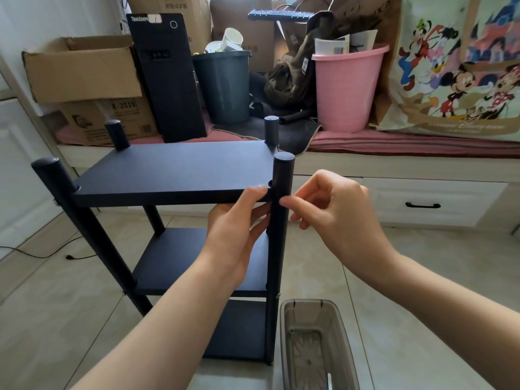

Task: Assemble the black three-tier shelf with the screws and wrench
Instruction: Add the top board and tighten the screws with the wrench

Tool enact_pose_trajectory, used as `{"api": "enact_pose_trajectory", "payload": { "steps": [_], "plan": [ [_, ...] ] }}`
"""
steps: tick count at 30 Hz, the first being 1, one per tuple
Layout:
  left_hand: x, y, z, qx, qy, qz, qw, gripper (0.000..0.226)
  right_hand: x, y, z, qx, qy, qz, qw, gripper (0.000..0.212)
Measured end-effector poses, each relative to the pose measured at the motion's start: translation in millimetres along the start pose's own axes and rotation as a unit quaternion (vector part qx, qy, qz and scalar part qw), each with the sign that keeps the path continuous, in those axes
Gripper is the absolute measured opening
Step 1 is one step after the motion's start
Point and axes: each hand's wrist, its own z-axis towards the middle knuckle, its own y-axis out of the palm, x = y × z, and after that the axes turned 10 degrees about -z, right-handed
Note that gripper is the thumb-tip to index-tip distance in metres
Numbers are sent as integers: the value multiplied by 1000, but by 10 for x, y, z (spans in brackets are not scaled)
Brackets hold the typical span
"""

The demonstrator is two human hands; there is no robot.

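Black and matte, the three-tier shelf (168,170) stands upright on the tiled floor straight ahead of both hands, its three boards seated between four round posts. The left hand (239,235) grips the near right corner of the top board (174,167), thumb lying on the upper face and fingers curled beneath the edge, right up against the near right post (281,220). The right hand (334,212) sits on the other side of that post with its fingers curled and fingertip (285,203) touching the post at board level; whether it pinches a screw there I cannot tell, since nothing small shows between the fingers. No wrench is visible. Judging by appearance, the boards are stiff laminate and the posts rigid tubes, so the frame should be light enough to steady with one hand, though its smooth coating looks slippery and a joint without a tightened screw could rack or drop. Holding under the board edge beside the post seems the safest grip. Just below the right forearm sits a translucent plastic bin (315,347).
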Motion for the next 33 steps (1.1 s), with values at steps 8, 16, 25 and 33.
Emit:
{"api": "enact_pose_trajectory", "payload": {
  "steps": [8,16,25,33],
  "plan": [
    [5,19,-9,-7,2,-25,1000,18,-13,0,-48,11,-21,-34,999,14],
    [-12,21,0,-7,5,-24,1000,20,27,9,-17,3,-19,-6,1000,11],
    [-13,15,8,-6,-1,-13,1000,26,141,-22,79,-32,22,47,998,16],
    [-10,22,9,-2,-14,-15,1000,25,350,-42,286,-185,124,229,948,49]
  ]
}}
